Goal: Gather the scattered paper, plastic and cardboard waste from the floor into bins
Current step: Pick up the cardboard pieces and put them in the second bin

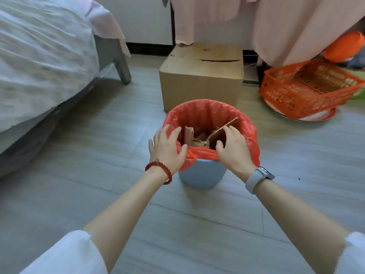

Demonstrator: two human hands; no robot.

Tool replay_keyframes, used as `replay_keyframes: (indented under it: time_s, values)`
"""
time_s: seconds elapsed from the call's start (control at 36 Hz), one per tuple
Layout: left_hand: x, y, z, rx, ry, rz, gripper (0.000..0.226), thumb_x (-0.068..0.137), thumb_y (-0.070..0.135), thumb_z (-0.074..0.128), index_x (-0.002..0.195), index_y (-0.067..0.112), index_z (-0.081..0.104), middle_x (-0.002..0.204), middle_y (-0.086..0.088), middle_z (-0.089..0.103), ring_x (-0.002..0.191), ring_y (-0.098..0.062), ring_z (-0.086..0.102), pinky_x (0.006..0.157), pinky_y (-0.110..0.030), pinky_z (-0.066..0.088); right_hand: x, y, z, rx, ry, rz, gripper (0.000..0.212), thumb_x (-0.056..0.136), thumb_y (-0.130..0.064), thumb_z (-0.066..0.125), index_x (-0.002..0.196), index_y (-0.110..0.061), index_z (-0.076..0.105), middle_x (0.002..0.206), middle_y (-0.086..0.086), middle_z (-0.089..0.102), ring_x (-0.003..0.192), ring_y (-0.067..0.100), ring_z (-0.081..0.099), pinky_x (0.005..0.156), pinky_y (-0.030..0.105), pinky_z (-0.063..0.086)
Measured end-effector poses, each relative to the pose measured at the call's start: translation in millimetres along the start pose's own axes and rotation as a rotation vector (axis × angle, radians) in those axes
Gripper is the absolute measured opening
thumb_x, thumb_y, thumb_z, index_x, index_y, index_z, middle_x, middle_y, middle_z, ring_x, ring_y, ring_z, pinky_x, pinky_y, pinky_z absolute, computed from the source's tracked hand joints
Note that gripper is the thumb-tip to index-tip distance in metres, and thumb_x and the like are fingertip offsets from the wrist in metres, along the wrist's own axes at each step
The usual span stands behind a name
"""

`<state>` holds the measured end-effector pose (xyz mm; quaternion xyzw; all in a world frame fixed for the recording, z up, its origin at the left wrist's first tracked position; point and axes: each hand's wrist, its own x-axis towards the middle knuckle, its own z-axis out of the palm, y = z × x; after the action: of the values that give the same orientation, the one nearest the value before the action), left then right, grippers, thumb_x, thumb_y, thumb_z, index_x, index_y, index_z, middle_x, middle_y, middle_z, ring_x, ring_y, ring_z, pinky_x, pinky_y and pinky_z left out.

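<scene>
- A person's view down at a grey plank floor (pixel 98 155), both bare forearms reaching forward to a small blue bin (pixel 201 177) standing near the middle of the floor.
- The bin is lined with a thin red plastic bag (pixel 209 113) folded out over its rim.
- Inside stand several torn pieces of brown cardboard (pixel 197 139); one flat cardboard strip (pixel 225 129) leans up toward the bin's far right rim.
- The left hand (pixel 167 149), a red bead bracelet at the wrist, has its fingers spread and straight, lying over the near left rim on the bag; it holds nothing.
- The right hand (pixel 233 149), a pale watch at the wrist, has relaxed fingers touching the leaning strip at the near right rim; no curled grip shows.
- The cardboard looks light and stiff, with ragged edges; it should be pressed flat from its top edges.
- The bag film looks soft, slippery and easy to tear on cardboard corners, or to slip off the rim.
- Behind the bin stands a closed cardboard box (pixel 201 76); a bed (pixel 39 66) is left, an orange basket (pixel 308 89) right.
</scene>
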<state>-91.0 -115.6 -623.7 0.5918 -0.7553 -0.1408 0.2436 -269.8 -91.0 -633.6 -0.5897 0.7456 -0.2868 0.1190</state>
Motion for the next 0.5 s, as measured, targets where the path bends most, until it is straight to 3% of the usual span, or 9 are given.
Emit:
replay_keyframes:
  time_s: [0.11, 0.22, 0.39, 0.44, 0.5]
  values:
    - [-39.5, -45.8, -16.1, 0.025, 0.042, -0.006, 0.046, 0.086, 0.023, 0.057, 0.130, 0.017, 0.048, 0.140, -0.012, 0.038, 0.130, -0.027, 0.035, 0.107, -0.041, 0.027, -12.4, -9.1, 14.1, 0.020, 0.070, -0.126, 0.041, 0.087, -0.006, 0.047, 0.127, 0.002, 0.050, 0.131, 0.019, 0.052, 0.126, 0.033, 0.043, 0.110, 0.039, 0.030]
    - [-63.1, -97.1, -27.0, -0.025, 0.015, -0.086, 0.042, 0.086, 0.018, 0.057, 0.128, 0.014, 0.050, 0.135, -0.011, 0.040, 0.125, -0.026, 0.040, 0.105, -0.041, 0.034, -46.0, -46.1, 35.9, 0.123, 0.099, -0.372, 0.032, 0.083, -0.007, 0.046, 0.111, -0.002, 0.060, 0.111, 0.014, 0.060, 0.104, 0.032, 0.055, 0.091, 0.039, 0.044]
    - [-139.9, -203.5, -36.0, -0.018, 0.009, -0.489, 0.042, 0.087, 0.021, 0.053, 0.128, 0.017, 0.048, 0.135, -0.008, 0.041, 0.123, -0.027, 0.041, 0.103, -0.039, 0.034, -112.6, -105.2, 125.5, -0.022, -0.333, -0.677, 0.030, 0.080, -0.004, 0.048, 0.106, -0.006, 0.063, 0.101, 0.011, 0.064, 0.094, 0.032, 0.060, 0.084, 0.034, 0.044]
    - [-182.3, -244.4, -35.6, 0.056, -0.046, -0.677, 0.046, 0.087, 0.024, 0.053, 0.132, 0.019, 0.044, 0.141, -0.008, 0.035, 0.128, -0.028, 0.035, 0.106, -0.042, 0.030, -137.1, -121.0, 155.8, -0.099, -0.505, -0.734, 0.034, 0.088, -0.007, 0.045, 0.120, -0.010, 0.056, 0.115, 0.009, 0.059, 0.107, 0.030, 0.054, 0.088, 0.033, 0.041]
    - [-226.2, -282.8, -38.1, 0.116, -0.102, -0.872, 0.054, 0.085, 0.030, 0.055, 0.136, 0.023, 0.037, 0.148, -0.008, 0.024, 0.136, -0.029, 0.021, 0.111, -0.052, 0.018, -159.6, -128.5, 188.2, -0.186, -0.720, -0.726, 0.043, 0.095, -0.017, 0.039, 0.138, -0.017, 0.037, 0.137, 0.006, 0.043, 0.126, 0.026, 0.038, 0.098, 0.034, 0.035]
